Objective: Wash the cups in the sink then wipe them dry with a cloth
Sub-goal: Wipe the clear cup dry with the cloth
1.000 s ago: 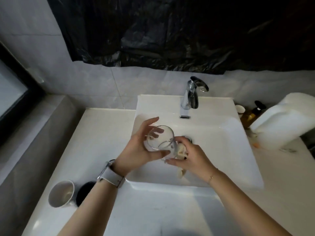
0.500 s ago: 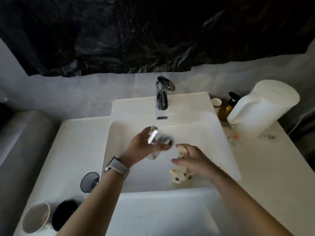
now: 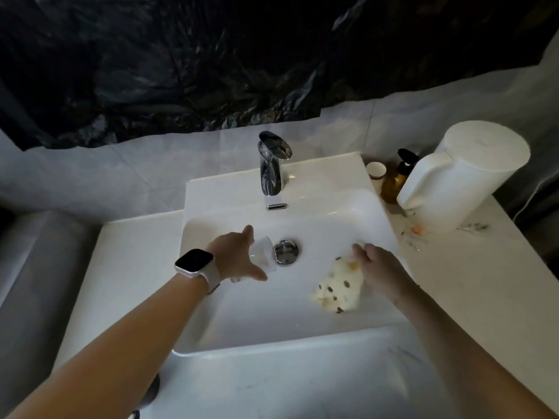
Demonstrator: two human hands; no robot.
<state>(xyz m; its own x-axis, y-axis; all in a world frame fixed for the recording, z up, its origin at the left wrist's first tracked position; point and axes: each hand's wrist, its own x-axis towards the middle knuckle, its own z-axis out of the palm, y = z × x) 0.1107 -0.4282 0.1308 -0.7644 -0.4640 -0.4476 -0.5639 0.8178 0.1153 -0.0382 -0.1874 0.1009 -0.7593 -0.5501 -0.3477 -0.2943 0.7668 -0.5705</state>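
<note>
Inside the white sink [image 3: 372, 213], my left hand [image 3: 236, 255] grips a clear glass cup [image 3: 263, 253], tipped on its side just left of the metal drain [image 3: 286, 251]. My right hand [image 3: 379, 267] holds a cream cloth with dark spots [image 3: 338, 287] at its top edge; the cloth hangs down onto the basin's right side. The chrome faucet [image 3: 272, 164] stands at the back, with no water visibly running.
A white lidded container [image 3: 462, 176], an amber pump bottle [image 3: 396, 179] and a small paper cup [image 3: 376, 170] stand on the counter at the back right. Part of a dark cup [image 3: 151, 391] shows by my left forearm at the bottom.
My left hand lowered the glass toward the drain and tipped it over. My right hand moved right, apart from the glass, with the cloth. The view shifted right; the cups on the left counter left the frame.
</note>
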